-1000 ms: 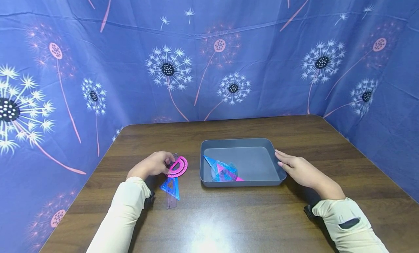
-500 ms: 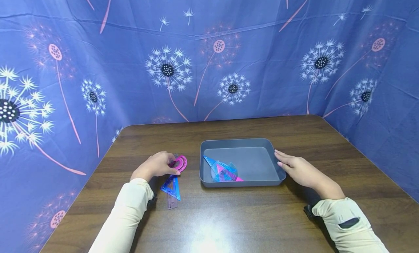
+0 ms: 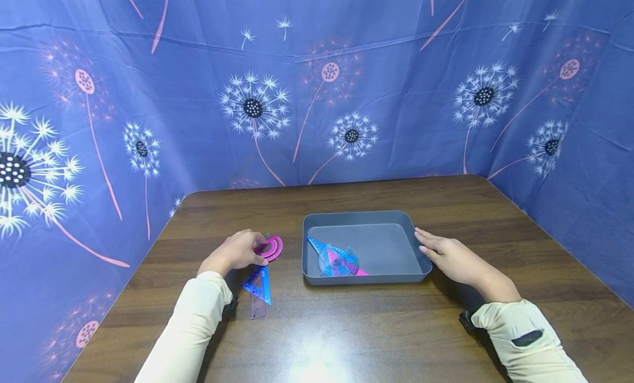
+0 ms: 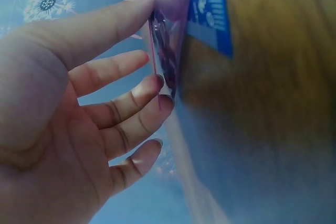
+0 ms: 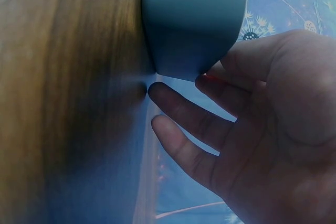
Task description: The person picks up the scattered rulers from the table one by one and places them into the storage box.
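In the head view, my left hand (image 3: 233, 252) pinches a pink protractor (image 3: 275, 248) at the left of the table. In the left wrist view the thumb and fingertips meet the thin edge of the protractor. Under and in front of it lie a blue set square (image 3: 266, 292) and a clear purplish ruler (image 3: 258, 310). My right hand (image 3: 455, 259) touches the right wall of a grey tray (image 3: 391, 278) with straight fingers; the right wrist view shows them against the tray's side (image 5: 194, 19).
Inside the tray's left part lie a blue set square (image 3: 315, 243), a clear blue protractor (image 3: 324, 267) and a pink piece (image 3: 362, 273), overlapping. A patterned blue cloth (image 3: 396, 124) hangs behind the brown wooden table (image 3: 386, 322).
My left hand has shifted slightly right, and its thumb has come over the near edge of the pink protractor, which has tilted a little. My right hand stays at the tray.
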Tool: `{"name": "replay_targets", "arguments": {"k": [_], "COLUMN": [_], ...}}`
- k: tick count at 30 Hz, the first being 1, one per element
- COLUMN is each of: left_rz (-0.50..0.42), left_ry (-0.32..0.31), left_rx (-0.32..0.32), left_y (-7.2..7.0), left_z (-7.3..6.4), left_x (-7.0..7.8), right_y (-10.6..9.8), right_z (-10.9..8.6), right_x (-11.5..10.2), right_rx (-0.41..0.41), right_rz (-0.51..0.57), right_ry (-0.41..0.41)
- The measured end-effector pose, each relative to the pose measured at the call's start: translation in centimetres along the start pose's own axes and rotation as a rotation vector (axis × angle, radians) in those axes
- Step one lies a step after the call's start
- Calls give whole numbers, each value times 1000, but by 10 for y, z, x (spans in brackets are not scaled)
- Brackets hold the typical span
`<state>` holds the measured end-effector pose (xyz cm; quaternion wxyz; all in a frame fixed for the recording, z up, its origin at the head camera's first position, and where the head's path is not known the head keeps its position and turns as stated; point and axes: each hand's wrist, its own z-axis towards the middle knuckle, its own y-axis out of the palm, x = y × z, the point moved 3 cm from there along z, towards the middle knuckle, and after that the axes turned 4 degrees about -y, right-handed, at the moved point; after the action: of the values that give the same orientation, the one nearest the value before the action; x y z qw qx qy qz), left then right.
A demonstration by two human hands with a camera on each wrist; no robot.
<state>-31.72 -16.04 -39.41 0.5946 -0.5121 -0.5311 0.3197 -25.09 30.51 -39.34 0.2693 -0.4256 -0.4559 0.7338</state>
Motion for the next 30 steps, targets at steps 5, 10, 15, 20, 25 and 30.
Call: {"name": "replay_targets", "arguments": {"k": [5, 10, 15, 20, 25, 30], "left_rz": [-1, 0, 15, 38, 30, 29], "left_ry": [17, 35, 50, 42, 54, 66], "left_rx": [20, 36, 67, 63, 85, 100], "left_y": [-2, -2, 0, 2, 0, 0], "left_z": [3, 4, 4, 4, 4, 6], "left_x": [-1, 0, 2, 6, 10, 18], "right_y": [0, 0, 1, 0, -1, 1], "right_z": [-1, -2, -4, -4, -3, 0], "right_x": [0, 0, 0, 0, -1, -2], "right_rx": [1, 1, 6, 11, 14, 10], "right_rz": [-9, -15, -14, -14, -20, -2], "right_ry": [1, 11, 12, -2, 3, 1]}}
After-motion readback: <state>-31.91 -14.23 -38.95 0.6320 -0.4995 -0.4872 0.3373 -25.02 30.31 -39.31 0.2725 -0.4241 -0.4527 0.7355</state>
